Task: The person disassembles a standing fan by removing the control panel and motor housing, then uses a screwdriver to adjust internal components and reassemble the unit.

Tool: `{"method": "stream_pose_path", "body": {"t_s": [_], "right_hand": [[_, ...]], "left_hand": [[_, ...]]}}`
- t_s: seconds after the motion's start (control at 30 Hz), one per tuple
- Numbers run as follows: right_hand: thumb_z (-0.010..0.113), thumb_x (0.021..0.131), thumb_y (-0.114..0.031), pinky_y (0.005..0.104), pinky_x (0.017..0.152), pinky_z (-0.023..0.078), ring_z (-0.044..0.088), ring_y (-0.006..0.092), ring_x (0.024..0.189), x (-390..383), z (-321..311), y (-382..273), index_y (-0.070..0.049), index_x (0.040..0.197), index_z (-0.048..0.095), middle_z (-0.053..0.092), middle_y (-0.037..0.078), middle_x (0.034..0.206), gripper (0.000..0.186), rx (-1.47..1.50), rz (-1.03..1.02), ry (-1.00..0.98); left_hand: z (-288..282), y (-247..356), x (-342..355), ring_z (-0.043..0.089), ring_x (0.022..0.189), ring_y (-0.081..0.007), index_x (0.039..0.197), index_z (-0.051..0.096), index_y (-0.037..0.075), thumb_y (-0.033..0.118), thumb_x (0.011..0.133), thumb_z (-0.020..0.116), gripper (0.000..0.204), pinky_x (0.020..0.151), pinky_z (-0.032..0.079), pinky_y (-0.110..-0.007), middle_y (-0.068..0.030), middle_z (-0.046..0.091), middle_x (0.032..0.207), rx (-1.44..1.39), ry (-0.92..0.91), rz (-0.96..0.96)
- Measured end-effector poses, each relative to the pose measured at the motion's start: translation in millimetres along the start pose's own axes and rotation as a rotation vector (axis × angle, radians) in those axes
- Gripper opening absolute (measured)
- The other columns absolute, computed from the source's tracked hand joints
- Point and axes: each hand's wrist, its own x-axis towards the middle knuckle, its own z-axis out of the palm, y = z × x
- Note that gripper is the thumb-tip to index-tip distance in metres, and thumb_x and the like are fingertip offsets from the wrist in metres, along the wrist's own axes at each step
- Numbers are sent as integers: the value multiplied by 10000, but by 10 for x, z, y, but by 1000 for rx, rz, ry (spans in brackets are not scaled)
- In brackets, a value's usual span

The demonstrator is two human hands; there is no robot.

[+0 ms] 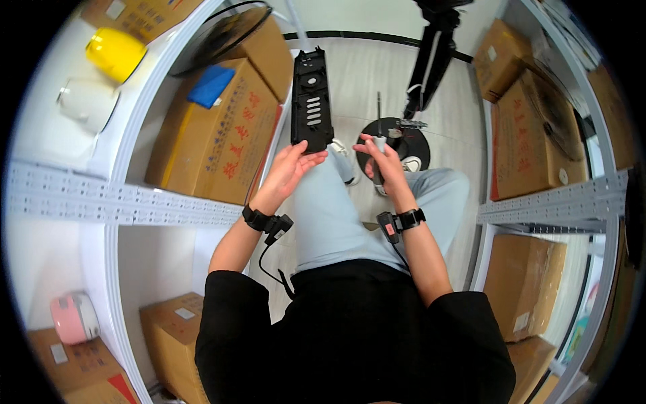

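Note:
My left hand (294,171) is at the near end of a long black plastic panel (321,94), its thumb on the panel's edge and its fingers below. The panel has a row of light slots and a round light spot along its middle, and it reaches away from me above my left leg. In my right hand (388,168) is a screwdriver (379,141) with a grey handle, its thin dark shaft pointing away from me. The screwdriver's tip is to the right of the panel and apart from it. Some of my right fingers are stretched out beside the handle.
On the floor a round black base (416,140) lies by my feet, below a black stand (431,64). White shelving flanks me with cartons (222,131) on the left and cartons (521,289) on the right. A blue packet (211,85) tops one carton; yellow cup (116,54) stands far left.

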Motion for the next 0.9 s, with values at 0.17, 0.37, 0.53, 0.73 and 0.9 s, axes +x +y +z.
{"method": "stream_pose_path", "body": {"t_s": [0.17,0.37,0.53,0.73,0.9], "right_hand": [[709,882,-286,207,457,415,537,62,529,-1,-12,-162,-26,1350,481,643,27,881,582,-105,5,101],[683,844,-135,235,472,425,542,86,540,102,-374,-77,-2,1346,477,569,5,713,558,-14,-8,202],[623,848,-80,240,483,430,540,90,545,152,-557,27,-13,1333,492,570,13,726,507,41,41,267],[598,862,-64,244,484,430,537,87,543,250,-721,355,-41,1345,491,569,8,722,495,19,94,253],[644,865,-89,237,472,420,536,80,536,361,-731,445,-83,1350,493,554,-10,712,508,-67,211,238]], "left_hand": [[422,-416,325,619,1099,-316,1216,477,-90,172,1010,479,333,963,506,-392,-211,612,1165,37,-196,-65],[521,-903,667,618,1094,-269,1258,458,-34,199,1013,487,339,971,500,-388,-166,592,1211,14,-307,-76],[337,-964,1092,542,1187,-219,1344,422,63,421,1021,416,482,1006,439,-391,-115,563,1263,37,-356,-167],[428,-937,1732,582,1059,-224,1297,470,66,625,968,355,659,900,478,-371,-117,583,1216,-245,-269,-79],[79,-1326,2352,615,834,-195,1194,558,4,685,919,402,751,733,538,-326,-84,631,990,-458,-465,-238]]}}
